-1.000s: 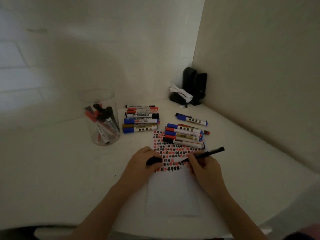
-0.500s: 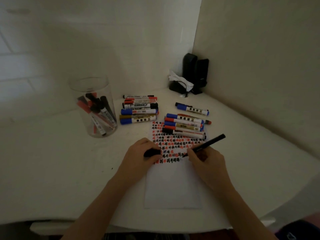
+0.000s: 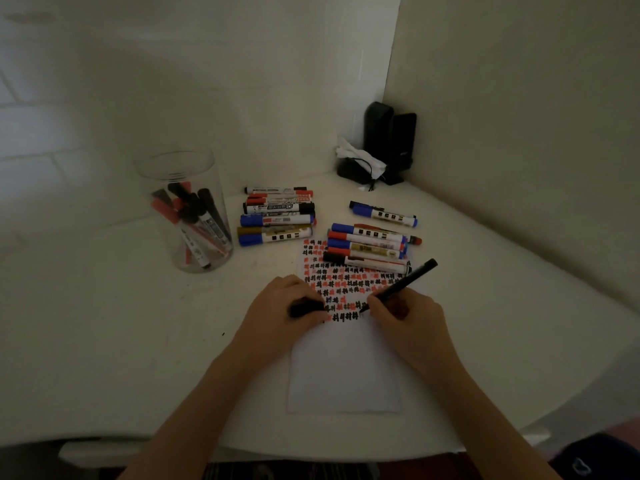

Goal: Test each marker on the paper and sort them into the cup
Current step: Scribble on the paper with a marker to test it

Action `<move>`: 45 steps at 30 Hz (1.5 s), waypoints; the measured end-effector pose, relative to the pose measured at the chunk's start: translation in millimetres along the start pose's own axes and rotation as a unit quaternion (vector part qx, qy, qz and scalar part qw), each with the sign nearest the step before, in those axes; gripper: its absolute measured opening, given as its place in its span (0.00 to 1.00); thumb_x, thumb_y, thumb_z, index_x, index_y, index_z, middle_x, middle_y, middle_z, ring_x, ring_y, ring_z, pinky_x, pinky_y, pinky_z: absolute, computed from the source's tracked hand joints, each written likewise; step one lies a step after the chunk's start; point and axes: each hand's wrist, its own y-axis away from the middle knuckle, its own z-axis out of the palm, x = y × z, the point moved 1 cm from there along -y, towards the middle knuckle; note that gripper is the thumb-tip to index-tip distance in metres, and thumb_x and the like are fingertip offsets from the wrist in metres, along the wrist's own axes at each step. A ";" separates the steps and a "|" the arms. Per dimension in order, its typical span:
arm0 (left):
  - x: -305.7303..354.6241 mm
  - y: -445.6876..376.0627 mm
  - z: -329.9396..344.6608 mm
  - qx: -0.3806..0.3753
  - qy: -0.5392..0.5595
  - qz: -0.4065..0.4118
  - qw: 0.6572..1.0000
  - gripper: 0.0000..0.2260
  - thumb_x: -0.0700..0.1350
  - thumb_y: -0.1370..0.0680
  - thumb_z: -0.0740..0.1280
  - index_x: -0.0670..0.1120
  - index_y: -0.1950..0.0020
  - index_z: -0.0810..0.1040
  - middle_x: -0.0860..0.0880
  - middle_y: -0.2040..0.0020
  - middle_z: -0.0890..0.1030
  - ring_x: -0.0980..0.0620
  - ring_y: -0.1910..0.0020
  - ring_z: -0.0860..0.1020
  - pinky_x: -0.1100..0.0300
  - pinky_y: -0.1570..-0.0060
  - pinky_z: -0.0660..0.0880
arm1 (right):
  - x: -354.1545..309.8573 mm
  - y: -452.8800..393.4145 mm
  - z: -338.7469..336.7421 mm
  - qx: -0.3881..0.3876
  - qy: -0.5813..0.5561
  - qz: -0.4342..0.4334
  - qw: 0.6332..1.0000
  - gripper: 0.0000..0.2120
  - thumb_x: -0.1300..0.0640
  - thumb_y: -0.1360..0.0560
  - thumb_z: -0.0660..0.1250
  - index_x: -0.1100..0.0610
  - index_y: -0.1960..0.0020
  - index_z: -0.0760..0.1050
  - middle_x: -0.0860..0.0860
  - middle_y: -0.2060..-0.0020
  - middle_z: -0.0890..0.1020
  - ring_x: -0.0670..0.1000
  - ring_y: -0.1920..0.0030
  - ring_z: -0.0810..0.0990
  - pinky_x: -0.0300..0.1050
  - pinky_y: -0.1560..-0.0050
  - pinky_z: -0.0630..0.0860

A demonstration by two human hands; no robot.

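My right hand (image 3: 407, 318) grips a thin black marker (image 3: 403, 284), its tip down on the white paper (image 3: 344, 368) at the end of the lowest row of red and black test marks. My left hand (image 3: 277, 306) rests on the paper's left edge and holds the marker's black cap (image 3: 304, 308). A clear cup (image 3: 185, 209) at the left holds several red and black markers. One pile of markers (image 3: 277, 216) lies behind the paper, a second pile (image 3: 369, 247) lies across its top edge, and a single blue marker (image 3: 384, 213) lies further right.
The white table (image 3: 104, 323) sits in a corner between two walls. Black devices (image 3: 389, 140) and a crumpled white tissue (image 3: 360, 157) stand in the far corner. The table's front edge runs just below my forearms.
The camera has tilted, so the scene shifted up in view. My right hand has kept the marker tip writing at the bottom row of marks. My left hand holds its place.
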 end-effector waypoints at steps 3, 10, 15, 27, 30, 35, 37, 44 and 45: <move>2.3 0.6 -1.0 -0.027 -0.006 0.022 0.999 0.11 0.56 0.28 0.72 0.54 0.49 0.81 0.57 0.52 0.78 0.59 0.51 0.72 0.68 0.49 0.67 | -0.4 0.3 0.0 -0.002 0.003 -0.005 1.000 0.03 0.48 0.25 0.68 0.45 0.55 0.75 0.35 0.63 0.78 0.35 0.62 0.77 0.26 0.66 0.69; 0.0 1.4 0.4 -0.021 -0.001 0.009 1.000 0.12 0.59 0.29 0.72 0.56 0.50 0.80 0.60 0.52 0.76 0.59 0.50 0.72 0.62 0.48 0.70 | 0.6 0.6 -0.6 -0.004 0.007 -0.009 1.000 0.04 0.47 0.26 0.69 0.45 0.53 0.76 0.36 0.62 0.78 0.36 0.61 0.78 0.27 0.63 0.70; -1.4 0.7 1.3 -0.027 -0.009 0.008 1.000 0.13 0.60 0.29 0.71 0.56 0.49 0.80 0.60 0.51 0.76 0.60 0.50 0.72 0.64 0.49 0.69 | 2.7 0.5 1.7 0.014 0.017 -0.021 1.000 0.03 0.49 0.26 0.69 0.47 0.53 0.76 0.37 0.62 0.78 0.35 0.62 0.77 0.26 0.63 0.70; 1.4 1.3 -0.1 -0.032 -0.014 0.004 0.999 0.13 0.59 0.29 0.71 0.55 0.49 0.80 0.58 0.50 0.77 0.59 0.49 0.72 0.64 0.48 0.68 | 2.9 2.1 -0.1 0.024 0.000 -0.017 1.000 0.03 0.49 0.26 0.69 0.47 0.55 0.77 0.36 0.64 0.78 0.34 0.63 0.78 0.26 0.65 0.72; 1.6 1.8 -0.7 -0.029 -0.012 -0.003 1.000 0.12 0.59 0.29 0.71 0.56 0.49 0.80 0.60 0.51 0.76 0.60 0.50 0.72 0.64 0.48 0.68 | 3.1 2.1 0.1 0.019 -0.003 -0.015 1.000 0.02 0.48 0.26 0.69 0.45 0.54 0.77 0.37 0.63 0.79 0.37 0.62 0.78 0.28 0.64 0.71; 2.7 1.4 -0.5 -0.030 -0.016 -0.006 0.999 0.12 0.59 0.29 0.71 0.56 0.49 0.80 0.59 0.51 0.76 0.60 0.49 0.71 0.65 0.48 0.68 | 0.2 3.4 0.4 0.010 0.005 -0.016 1.000 0.03 0.50 0.26 0.69 0.47 0.57 0.76 0.37 0.65 0.78 0.33 0.64 0.77 0.24 0.66 0.71; 2.9 1.3 -0.6 -0.030 -0.018 -0.008 0.999 0.13 0.59 0.29 0.71 0.55 0.49 0.80 0.58 0.50 0.78 0.59 0.49 0.72 0.63 0.47 0.69 | -1.0 3.9 -0.2 0.009 -0.001 -0.014 1.000 0.03 0.50 0.26 0.69 0.46 0.57 0.75 0.36 0.64 0.77 0.33 0.64 0.77 0.24 0.66 0.71; -1.1 0.7 1.5 -0.028 -0.004 -0.006 1.000 0.13 0.60 0.29 0.71 0.56 0.49 0.81 0.59 0.50 0.78 0.60 0.50 0.72 0.61 0.47 0.70 | 3.8 2.6 2.1 0.022 0.004 -0.003 1.000 0.06 0.51 0.26 0.69 0.53 0.57 0.79 0.41 0.65 0.79 0.43 0.62 0.80 0.35 0.62 0.76; -0.7 0.7 0.8 -0.030 -0.005 -0.005 1.000 0.13 0.59 0.29 0.71 0.56 0.49 0.81 0.58 0.50 0.78 0.60 0.50 0.72 0.61 0.47 0.70 | 4.2 2.8 2.5 0.021 -0.001 -0.001 1.000 0.05 0.51 0.26 0.69 0.53 0.57 0.79 0.41 0.65 0.79 0.43 0.62 0.80 0.34 0.62 0.76</move>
